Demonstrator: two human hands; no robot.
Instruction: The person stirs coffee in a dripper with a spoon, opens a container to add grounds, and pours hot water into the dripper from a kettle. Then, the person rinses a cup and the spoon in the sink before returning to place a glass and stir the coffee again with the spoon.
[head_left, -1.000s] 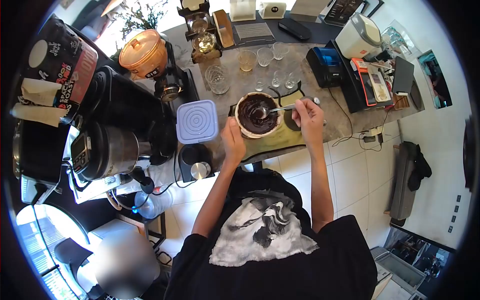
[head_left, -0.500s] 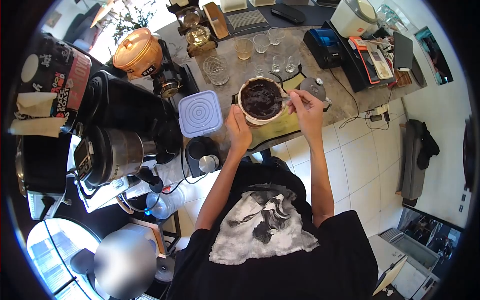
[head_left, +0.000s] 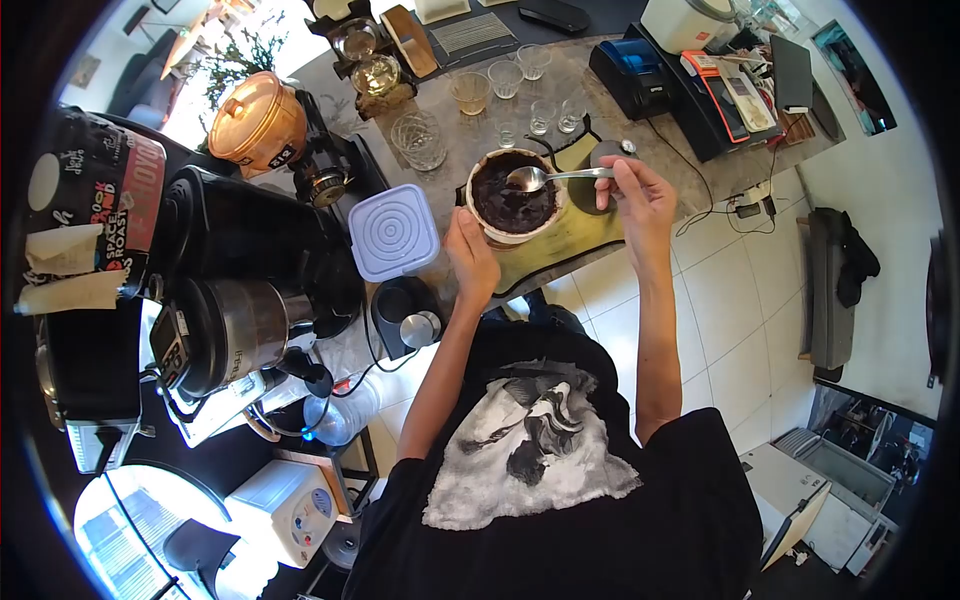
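Observation:
A round white tub with a stained rim holds a dark brown, wet-looking mass. My left hand is closed on the tub's near left side. Between the fingers of my right hand is the handle of a metal spoon. Its bowl is at the dark surface, near the far side of the tub; whether it dips in I cannot tell. Under the tub lies a yellow-green mat with a dark edge. To the left of my left hand is a square lavender lid.
Several glasses, among them a ribbed one, stand behind the tub. A grinder with an orange lidded vessel and a large black machine are on the left. A blue-black printer stands back right. Cables hang at the counter's edge.
My right hand has drawn back to the right and slightly up, bringing the spoon's bowl into view. My left hand stays on the tub. The whole view has shifted a little.

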